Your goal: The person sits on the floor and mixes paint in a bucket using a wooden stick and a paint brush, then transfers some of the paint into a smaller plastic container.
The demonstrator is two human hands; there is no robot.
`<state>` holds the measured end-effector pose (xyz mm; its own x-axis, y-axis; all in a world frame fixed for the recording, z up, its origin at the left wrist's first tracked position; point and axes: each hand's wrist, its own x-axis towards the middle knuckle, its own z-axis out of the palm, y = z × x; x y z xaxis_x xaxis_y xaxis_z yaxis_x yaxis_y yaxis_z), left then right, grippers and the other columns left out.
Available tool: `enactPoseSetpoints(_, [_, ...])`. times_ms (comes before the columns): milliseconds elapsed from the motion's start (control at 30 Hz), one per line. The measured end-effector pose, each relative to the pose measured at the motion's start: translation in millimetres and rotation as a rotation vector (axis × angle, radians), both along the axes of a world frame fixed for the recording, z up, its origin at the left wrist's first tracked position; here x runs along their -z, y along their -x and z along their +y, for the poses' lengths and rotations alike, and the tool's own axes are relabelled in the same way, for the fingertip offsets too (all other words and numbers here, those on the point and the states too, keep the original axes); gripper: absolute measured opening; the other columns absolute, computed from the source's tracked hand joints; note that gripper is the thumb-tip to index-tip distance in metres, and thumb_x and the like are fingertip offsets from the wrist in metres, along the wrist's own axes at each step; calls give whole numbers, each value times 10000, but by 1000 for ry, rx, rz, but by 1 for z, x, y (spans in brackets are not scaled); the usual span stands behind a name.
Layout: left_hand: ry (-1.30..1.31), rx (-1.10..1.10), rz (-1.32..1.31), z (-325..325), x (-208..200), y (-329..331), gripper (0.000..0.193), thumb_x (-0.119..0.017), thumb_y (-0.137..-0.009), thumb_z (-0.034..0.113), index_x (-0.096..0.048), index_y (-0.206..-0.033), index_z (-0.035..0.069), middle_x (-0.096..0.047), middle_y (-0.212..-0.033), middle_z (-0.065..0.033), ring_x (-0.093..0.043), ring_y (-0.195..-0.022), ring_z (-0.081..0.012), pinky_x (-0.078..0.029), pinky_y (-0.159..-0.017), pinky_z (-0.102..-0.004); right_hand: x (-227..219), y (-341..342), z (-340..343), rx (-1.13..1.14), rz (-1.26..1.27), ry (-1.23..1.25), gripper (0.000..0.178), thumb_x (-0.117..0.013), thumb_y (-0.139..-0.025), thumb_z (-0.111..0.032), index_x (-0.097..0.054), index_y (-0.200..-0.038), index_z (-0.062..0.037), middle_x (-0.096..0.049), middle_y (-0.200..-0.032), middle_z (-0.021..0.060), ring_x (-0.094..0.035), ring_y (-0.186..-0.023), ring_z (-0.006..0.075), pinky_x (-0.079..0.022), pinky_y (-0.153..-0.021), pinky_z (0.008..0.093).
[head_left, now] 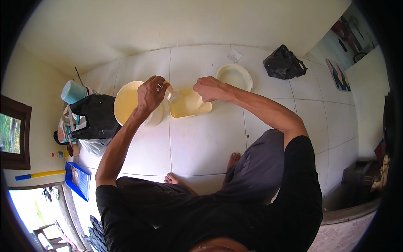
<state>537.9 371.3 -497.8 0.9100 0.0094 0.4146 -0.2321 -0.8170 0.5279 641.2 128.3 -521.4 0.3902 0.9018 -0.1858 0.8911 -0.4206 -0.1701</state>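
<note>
My left hand (151, 94) is closed around the upper end of a small pale tool (171, 90) with a whitish, smeared-looking lower end. Its exact kind is too blurred to tell. That end hangs over the left part of a shallow yellow tray (191, 114) on the floor. Above the tray's right side, my right hand (210, 89) is curled shut, fingers turned down; what it grips, if anything, is hidden. Beside the tray, partly behind my left hand, is a round, pale yellow container (124, 101).
A round whitish basin (235, 75) and a black plastic bag (284, 63) lie toward the wall. On the left are another black bag (98, 115), a light blue container (73, 91) and a blue dustpan (78, 180) with a yellow handle. My bare feet rest on white tiles.
</note>
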Motion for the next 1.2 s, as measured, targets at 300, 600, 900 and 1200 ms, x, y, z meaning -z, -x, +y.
enactPoseSetpoints(300, [26, -102, -13, 9, -4, 4, 151, -749, -876, 167, -700, -939, 39, -709, -887, -117, -704, -737, -269, -554, -664, -364, 15, 23, 17, 211, 123, -154, 101, -607, -763, 3, -619, -862, 18, -675, -816, 242, -656, -768, 426, -532, -690, 500])
enactPoseSetpoints(600, [-110, -138, 58, 8, -2, 6, 235, -736, -912, 266, -736, -1023, 59, -742, -892, -114, -725, -729, -245, -562, -673, -362, 34, 24, 11, 145, 176, -145, 268, -755, -846, -233, -654, -1029, -66, -687, -843, 212, -660, -805, 421, -534, -739, 467])
enactPoseSetpoints(900, [-15, -105, 32, 11, 6, -4, 217, -711, -879, 236, -737, -909, 22, -732, -872, -177, -715, -790, -324, -560, -702, -418, -11, -8, -4, 177, 81, 117, 218, -692, -744, -176, -672, -876, -4, -680, -790, 231, -673, -780, 412, -531, -696, 479])
enactPoseSetpoints(1200, [26, -96, 21, 2, 7, -5, 191, -752, -889, 185, -712, -884, -2, -710, -785, -138, -717, -675, -227, -556, -604, -354, 27, -20, -14, 66, -181, -265, 151, -626, -683, -116, -674, -736, 18, -667, -748, 264, -681, -787, 453, -542, -693, 506])
